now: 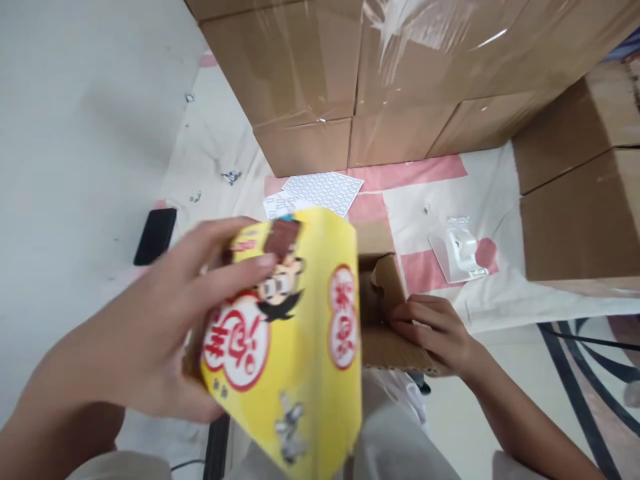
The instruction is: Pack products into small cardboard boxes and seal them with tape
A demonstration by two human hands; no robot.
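Observation:
My left hand [165, 320] is closed round a yellow printed box [320, 393] with red lettering and a cartoon face, tilted close to the camera. Behind and to the right of it is a small open brown cardboard box [395, 347], partly covered by the yellow box. My right hand [435, 330] grips the near right edge of that cardboard box, its fingers curled over the wall. The inside of the cardboard box is dark, and its contents cannot be made out.
Large brown cartons [310, 80] wrapped in clear film stand at the back, with more cartons [580, 213] on the right. Sheets of labels [325, 190] lie before them. A white tape dispenser [460, 253] sits right; a black phone [156, 237] lies left by the wall.

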